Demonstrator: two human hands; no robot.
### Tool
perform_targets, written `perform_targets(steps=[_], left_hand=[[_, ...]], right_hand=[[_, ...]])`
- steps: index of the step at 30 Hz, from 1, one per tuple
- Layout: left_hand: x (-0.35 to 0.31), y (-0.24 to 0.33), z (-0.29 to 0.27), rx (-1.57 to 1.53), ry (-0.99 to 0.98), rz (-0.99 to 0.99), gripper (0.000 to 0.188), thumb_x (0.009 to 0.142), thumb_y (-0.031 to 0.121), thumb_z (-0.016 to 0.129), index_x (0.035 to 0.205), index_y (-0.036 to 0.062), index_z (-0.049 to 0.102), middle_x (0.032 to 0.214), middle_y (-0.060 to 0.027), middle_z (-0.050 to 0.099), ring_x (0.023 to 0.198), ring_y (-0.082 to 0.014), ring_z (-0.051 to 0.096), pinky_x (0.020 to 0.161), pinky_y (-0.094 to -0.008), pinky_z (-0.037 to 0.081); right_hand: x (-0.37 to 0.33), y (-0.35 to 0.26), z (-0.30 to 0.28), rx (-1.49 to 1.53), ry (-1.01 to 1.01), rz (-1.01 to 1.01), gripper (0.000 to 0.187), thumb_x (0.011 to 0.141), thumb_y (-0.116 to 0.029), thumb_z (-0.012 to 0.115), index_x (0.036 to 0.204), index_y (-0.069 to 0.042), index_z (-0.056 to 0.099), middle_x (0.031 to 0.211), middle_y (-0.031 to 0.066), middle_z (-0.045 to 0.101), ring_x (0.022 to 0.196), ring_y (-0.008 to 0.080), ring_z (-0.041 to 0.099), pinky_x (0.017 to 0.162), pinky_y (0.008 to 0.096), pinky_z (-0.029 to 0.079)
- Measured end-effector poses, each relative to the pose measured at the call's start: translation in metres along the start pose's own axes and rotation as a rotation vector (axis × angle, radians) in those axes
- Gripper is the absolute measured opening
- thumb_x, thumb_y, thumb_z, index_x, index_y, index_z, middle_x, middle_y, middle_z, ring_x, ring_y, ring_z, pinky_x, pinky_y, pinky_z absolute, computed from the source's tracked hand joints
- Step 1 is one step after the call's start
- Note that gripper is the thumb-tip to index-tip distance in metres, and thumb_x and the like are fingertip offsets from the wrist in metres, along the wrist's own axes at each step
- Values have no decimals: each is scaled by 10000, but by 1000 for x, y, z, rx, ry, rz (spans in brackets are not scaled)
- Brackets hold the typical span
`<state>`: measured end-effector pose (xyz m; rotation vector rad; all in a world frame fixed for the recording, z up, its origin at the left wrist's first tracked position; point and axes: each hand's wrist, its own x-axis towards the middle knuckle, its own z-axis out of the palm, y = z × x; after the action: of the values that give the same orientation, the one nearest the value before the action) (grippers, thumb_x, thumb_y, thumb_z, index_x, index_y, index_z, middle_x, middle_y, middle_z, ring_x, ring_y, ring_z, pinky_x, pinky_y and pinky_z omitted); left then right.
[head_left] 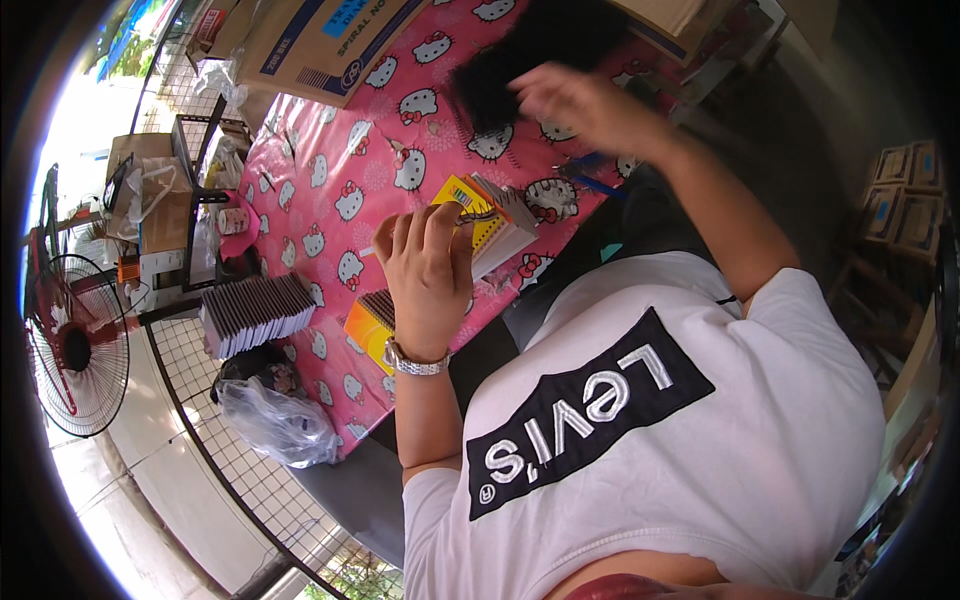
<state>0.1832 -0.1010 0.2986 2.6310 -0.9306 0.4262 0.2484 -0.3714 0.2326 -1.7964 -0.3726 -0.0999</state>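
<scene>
My left hand [428, 268], with a silver watch on the wrist, is raised over the near part of the table, its fingers bent and pressed together. What they hold is mostly hidden; a thin dark coil-like strip [482, 215] shows by the fingertips, in front of a stack of yellow-covered notebooks [490, 238]. Farther right, my right hand [565, 102] is smeared by motion at the edge of a black heap [495, 82], which looks like a pile of binding coils. Whether that hand holds anything cannot be made out.
A pink patterned cloth [385, 130] covers the table. Around it are a cardboard box [330, 45], dark-edged notebooks [258, 314], yellow-orange notebooks [370, 328], a plastic bag [278, 418], and blue-handled tools [598, 185]. A standing fan [78, 350] is at left.
</scene>
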Motion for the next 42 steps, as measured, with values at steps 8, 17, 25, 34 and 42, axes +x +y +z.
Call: perform_targets(steps=[8, 17, 25, 34, 42], left_hand=[[-3, 4, -5, 154, -33, -76, 278, 933, 192, 623, 1203, 130, 597, 1140, -81, 633, 1229, -331, 513, 1114, -651, 128], [-11, -2, 6, 112, 35, -224, 315, 825, 263, 760, 1075, 126, 625, 1044, -65, 601, 1035, -310, 527, 889, -487, 359], [-9, -7, 7, 48, 91, -251, 374, 755, 269, 819, 1020, 98, 618, 1008, -67, 607, 1012, -297, 539, 873, -438, 385], [-13, -9, 6, 1, 82, -290, 387, 738, 255, 827, 1004, 74, 611, 1005, -81, 612, 1012, -313, 544, 897, -446, 392], [-10, -20, -5, -212, 130, -322, 293, 775, 92, 780, 1005, 29, 609, 984, -114, 627, 942, -308, 591, 828, -406, 477]], right_hand=[[-30, 101, -63, -965, -153, 142, 488, 749, -375, 789, 1071, -41, 639, 1213, 185, 629, 1086, 344, 629, 947, 413, 485], [59, -66, 17, 271, -899, 126, 383, 863, -262, 659, 1131, 12, 657, 925, 25, 637, 899, 92, 570, 800, 275, 455], [65, -67, 24, 64, -885, 35, 451, 830, -280, 666, 1206, -32, 640, 1141, 96, 637, 1048, 176, 606, 922, 313, 472], [68, -74, 22, 282, -953, 147, 429, 803, -287, 683, 1171, -68, 656, 1102, 56, 623, 1017, 150, 561, 900, 281, 428], [75, -70, 37, 63, -853, 79, 467, 781, -302, 699, 1183, -69, 653, 1115, 69, 626, 1109, 189, 566, 956, 332, 429]])
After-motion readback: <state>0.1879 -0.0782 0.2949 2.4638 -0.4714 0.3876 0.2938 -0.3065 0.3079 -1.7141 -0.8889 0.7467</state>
